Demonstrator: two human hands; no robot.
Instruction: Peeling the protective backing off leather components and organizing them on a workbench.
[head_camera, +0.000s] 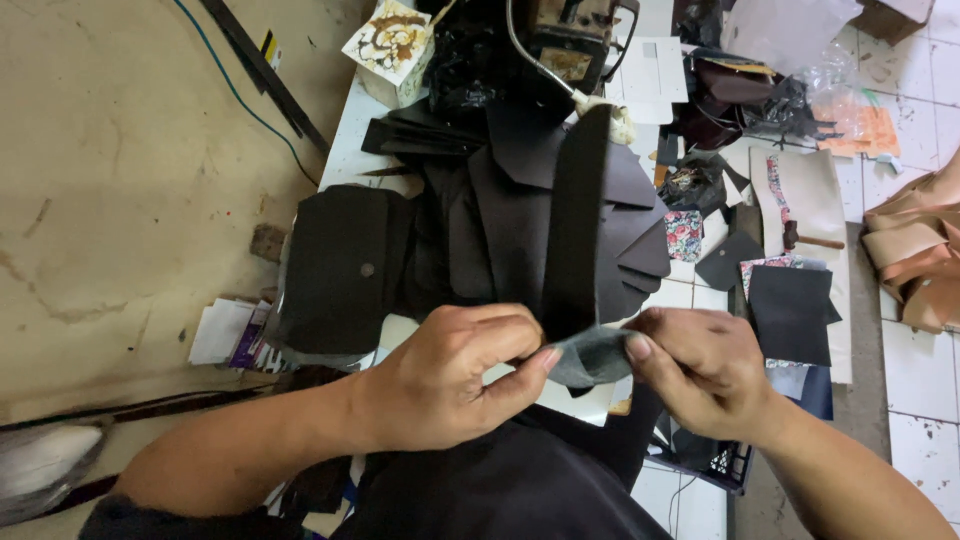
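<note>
Hands are meeting low in the view, both pinching the near end of a long black strip (577, 220). The left hand (450, 375) is curling inward, thumb and forefinger clamped together on the strip's grey underside where it is folding back. The right hand (700, 365) is gripping the same folded end from the other side, fingers bent and closed on it, knuckles turned up. The strip is rising away from the hands in a straight, stiff band, matte like leather or faux leather, its far end leaning toward a dark sewing machine (570, 40).

Under it, flat black cut pieces (500, 230) are lying overlapped in angular, pointed shapes, and a rounded black flap with a small stud (345, 265) is sitting just to the left. A floral fabric scrap (684, 235) and a wooden-handled hammer (810, 240) are lying further right. Everything is resting on a white worktable (345, 135), with bare concrete floor (120, 180) on the left and white tiles (920, 350) on the right.
</note>
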